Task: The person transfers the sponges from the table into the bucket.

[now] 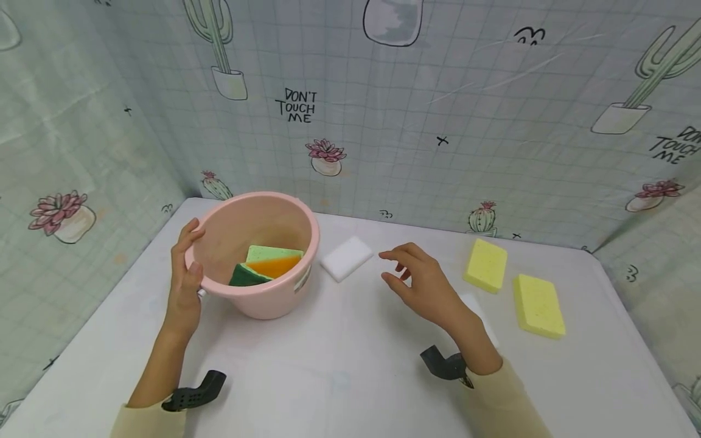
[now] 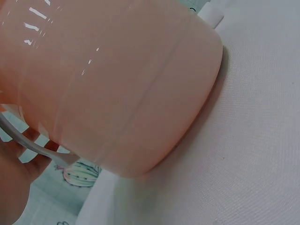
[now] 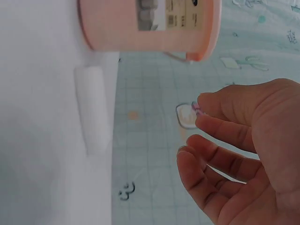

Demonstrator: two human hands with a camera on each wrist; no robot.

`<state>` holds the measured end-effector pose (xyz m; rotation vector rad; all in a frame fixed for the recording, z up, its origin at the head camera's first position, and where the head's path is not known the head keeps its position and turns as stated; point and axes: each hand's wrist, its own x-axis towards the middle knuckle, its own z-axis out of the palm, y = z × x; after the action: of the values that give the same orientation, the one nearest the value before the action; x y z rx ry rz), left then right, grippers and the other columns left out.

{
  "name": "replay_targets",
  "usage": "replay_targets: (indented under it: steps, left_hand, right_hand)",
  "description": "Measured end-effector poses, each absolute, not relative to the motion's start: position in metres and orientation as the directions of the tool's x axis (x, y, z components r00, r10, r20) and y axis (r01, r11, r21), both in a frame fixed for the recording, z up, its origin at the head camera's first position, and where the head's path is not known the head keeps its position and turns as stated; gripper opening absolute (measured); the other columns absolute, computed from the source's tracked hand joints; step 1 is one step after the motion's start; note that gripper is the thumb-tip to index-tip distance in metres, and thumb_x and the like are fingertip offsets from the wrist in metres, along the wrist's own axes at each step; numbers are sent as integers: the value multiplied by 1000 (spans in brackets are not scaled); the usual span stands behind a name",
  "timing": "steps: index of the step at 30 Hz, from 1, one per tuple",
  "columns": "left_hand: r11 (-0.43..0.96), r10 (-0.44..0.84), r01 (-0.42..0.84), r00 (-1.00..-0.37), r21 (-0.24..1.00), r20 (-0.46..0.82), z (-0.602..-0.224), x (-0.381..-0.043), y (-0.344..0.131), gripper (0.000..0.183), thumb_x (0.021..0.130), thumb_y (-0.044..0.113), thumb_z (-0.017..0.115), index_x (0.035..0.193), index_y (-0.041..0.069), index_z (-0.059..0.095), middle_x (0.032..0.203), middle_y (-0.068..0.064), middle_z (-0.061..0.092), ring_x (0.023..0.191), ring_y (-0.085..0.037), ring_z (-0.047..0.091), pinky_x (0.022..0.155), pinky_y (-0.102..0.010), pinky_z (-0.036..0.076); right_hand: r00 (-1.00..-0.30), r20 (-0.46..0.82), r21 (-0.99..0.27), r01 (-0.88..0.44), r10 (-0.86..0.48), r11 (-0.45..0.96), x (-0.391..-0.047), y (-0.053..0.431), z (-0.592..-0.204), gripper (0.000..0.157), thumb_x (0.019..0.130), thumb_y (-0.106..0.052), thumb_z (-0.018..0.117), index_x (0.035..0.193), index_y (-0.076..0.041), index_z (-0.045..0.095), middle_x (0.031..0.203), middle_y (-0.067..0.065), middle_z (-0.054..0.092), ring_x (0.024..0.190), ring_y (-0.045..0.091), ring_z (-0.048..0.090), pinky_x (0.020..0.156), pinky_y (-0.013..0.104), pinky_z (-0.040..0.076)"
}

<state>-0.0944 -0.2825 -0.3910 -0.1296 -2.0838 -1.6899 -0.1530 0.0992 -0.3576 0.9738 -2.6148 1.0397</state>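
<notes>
A pink plastic bucket (image 1: 257,304) stands on the table at the left, with a pale green sponge (image 1: 271,253), an orange sponge (image 1: 274,266) and a dark green scouring-pad sponge (image 1: 247,277) inside. My left hand (image 1: 185,280) holds the bucket by its left rim, beside the thin bucket handle (image 2: 28,143) seen in the left wrist view. Above the table my right hand (image 1: 421,280) hovers with nothing in it, fingers loosely bent and thumb apart. Just left of its fingertips lies a white sponge (image 1: 347,258), which the right wrist view shows edge-on.
Two yellow sponges, a farther one (image 1: 486,266) and a nearer one (image 1: 539,306), lie on the white table (image 1: 339,371) to the right. Another white piece (image 1: 482,313) is partly hidden under my right forearm. A cactus-print curtain (image 1: 383,121) encloses the back and sides.
</notes>
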Motion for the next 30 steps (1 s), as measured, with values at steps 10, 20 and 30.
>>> replay_targets:
  steps: [10,20,30]
  left_hand:
    - [247,-191,367,-889,897,416,-392,-95,-285,54,94,30,40,146,18,30,157,9,11,139,-22,19,110,-50,24]
    - [244,-194,368,-888,897,417,-392,-95,-283,54,94,32,41,145,17,30,157,9,11,140,-22,18,110,-56,19]
    - [257,-201,363,-887,896,417,-393,-94,-283,54,94,32,41,145,18,31,157,9,11,140,-22,18,110,-57,20]
  right_hand:
    - [-819,319,-513,-573,-478,639,-148,148,-381,33,85,-1,68,118,-4,64,109,6,57,88,25,57,70,37,54]
    - [-823,273,-412,-568,-499,712,-141,203,-403,41,80,7,70,118,-9,65,116,6,56,106,26,50,82,45,49]
    - [-750,328,-346,-662,-575,665,-137,235,-418,57,74,23,61,120,-10,63,125,10,53,116,31,45,98,10,24]
